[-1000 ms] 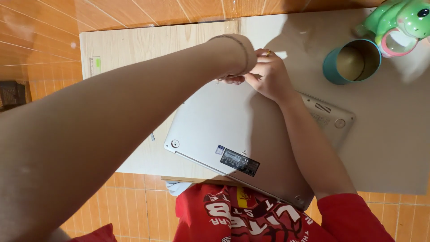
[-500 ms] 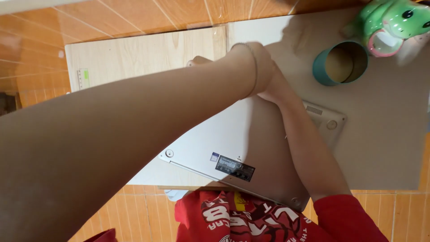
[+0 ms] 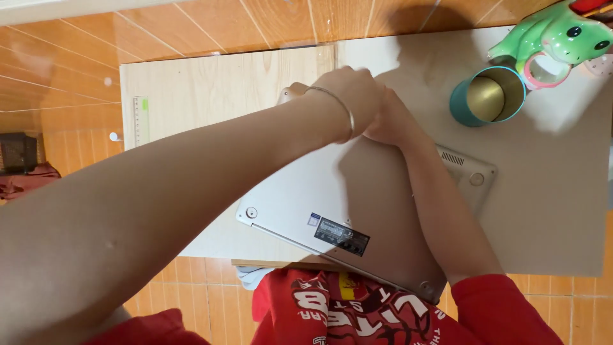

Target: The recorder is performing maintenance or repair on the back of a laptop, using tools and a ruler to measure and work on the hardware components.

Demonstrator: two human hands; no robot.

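A silver laptop [image 3: 300, 198] lies upside down on the table, its underside with a dark label facing up. My left arm crosses the view from the lower left, a thin bracelet on the wrist. My left hand [image 3: 351, 92] is curled over the laptop's far edge. My right hand [image 3: 391, 120] comes up from a red sleeve and rests against the left one at that same edge. The left hand covers its fingers, so I cannot see its grip.
The light wooden table top [image 3: 211, 83] has a beige mat [image 3: 549, 211] on its right half. A teal cup [image 3: 488, 96] and a green frog figure [image 3: 555, 38] stand at the far right. A ruler [image 3: 140, 118] lies at the left edge. Orange floor tiles surround the table.
Both hands stay together at the laptop's far edge. My left hand has slid over the right hand's fingers, which showed a second ago. The laptop has barely moved.
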